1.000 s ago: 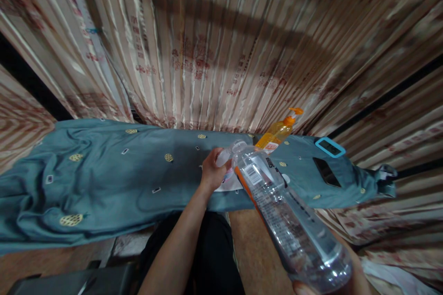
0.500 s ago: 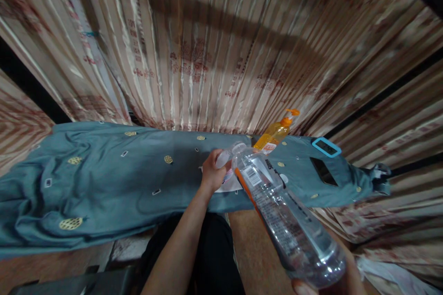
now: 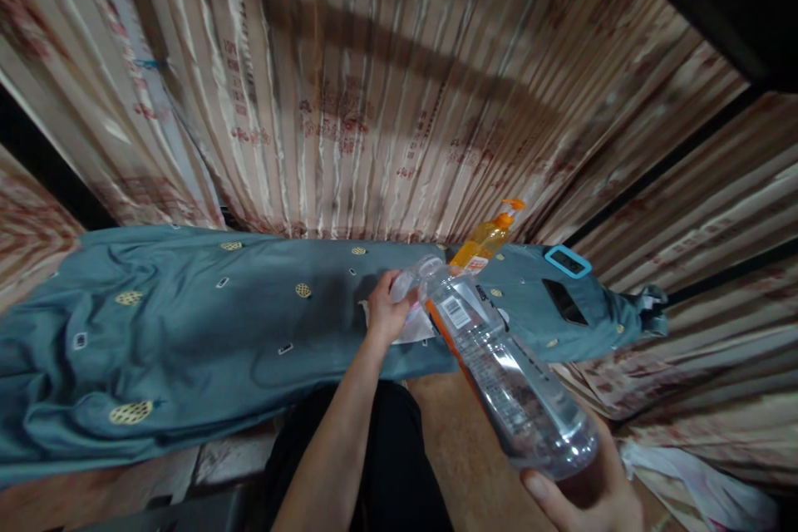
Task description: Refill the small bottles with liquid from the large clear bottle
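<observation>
My right hand [image 3: 586,490] grips the base of a large clear plastic bottle [image 3: 511,374] with an orange-edged label and a barcode. The bottle slants, its neck pointing up and left. My left hand [image 3: 383,312] has its fingers wrapped round a small clear plastic bottle [image 3: 406,283]. The two bottle necks meet or overlap in view; whether they touch I cannot tell. Beneath my left hand lies a white sheet [image 3: 416,329], partly covered. Just behind the bottles stands a pump bottle [image 3: 480,245] of orange liquid. Any liquid in the clear bottles is hard to make out.
A teal cloth with a pineapple print [image 3: 237,332] covers the long, narrow surface. To the right lie a blue-framed digital clock [image 3: 567,262] and a dark phone [image 3: 564,301]. Pleated curtains [image 3: 349,100] hang behind and at both sides.
The view has shifted slightly. My right hand shows more at the large bottle's base, which sits a little higher and further left. Both hands keep their holds.
</observation>
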A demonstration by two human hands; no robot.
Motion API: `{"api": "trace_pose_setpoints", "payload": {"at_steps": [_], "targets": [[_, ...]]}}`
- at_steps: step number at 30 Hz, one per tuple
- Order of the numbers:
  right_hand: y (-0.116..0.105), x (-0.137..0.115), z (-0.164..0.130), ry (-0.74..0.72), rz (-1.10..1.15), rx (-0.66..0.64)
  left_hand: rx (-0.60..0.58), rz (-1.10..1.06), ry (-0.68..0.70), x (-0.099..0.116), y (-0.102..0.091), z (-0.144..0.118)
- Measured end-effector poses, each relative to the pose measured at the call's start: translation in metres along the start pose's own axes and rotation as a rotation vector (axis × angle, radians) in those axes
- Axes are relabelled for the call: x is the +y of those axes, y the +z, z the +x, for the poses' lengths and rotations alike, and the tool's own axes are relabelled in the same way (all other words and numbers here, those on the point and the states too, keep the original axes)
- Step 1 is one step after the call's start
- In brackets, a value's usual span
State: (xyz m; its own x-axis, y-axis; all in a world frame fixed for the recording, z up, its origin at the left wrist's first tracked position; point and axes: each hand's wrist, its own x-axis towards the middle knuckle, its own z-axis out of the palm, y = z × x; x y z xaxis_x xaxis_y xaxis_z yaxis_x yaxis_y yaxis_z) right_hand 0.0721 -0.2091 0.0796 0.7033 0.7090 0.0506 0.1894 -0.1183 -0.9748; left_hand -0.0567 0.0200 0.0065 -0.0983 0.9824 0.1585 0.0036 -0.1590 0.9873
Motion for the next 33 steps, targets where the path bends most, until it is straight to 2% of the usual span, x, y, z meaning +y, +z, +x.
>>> {"api": "trace_pose_setpoints", "payload": {"at_steps": [12,23,33], "targets": [[-0.001,0.017,-0.003,-0.041,0.019,-0.062,-0.019,0.002,-0.03,-0.001,-0.003,-0.002],[0.011,0.013,-0.009,-0.038,0.072,-0.041,-0.057,-0.002,-0.016,-0.003,-0.008,0.001],[0.002,0.024,-0.004,-0.03,0.143,-0.049,-0.06,0.053,0.033,-0.002,-0.007,-0.002]]}}
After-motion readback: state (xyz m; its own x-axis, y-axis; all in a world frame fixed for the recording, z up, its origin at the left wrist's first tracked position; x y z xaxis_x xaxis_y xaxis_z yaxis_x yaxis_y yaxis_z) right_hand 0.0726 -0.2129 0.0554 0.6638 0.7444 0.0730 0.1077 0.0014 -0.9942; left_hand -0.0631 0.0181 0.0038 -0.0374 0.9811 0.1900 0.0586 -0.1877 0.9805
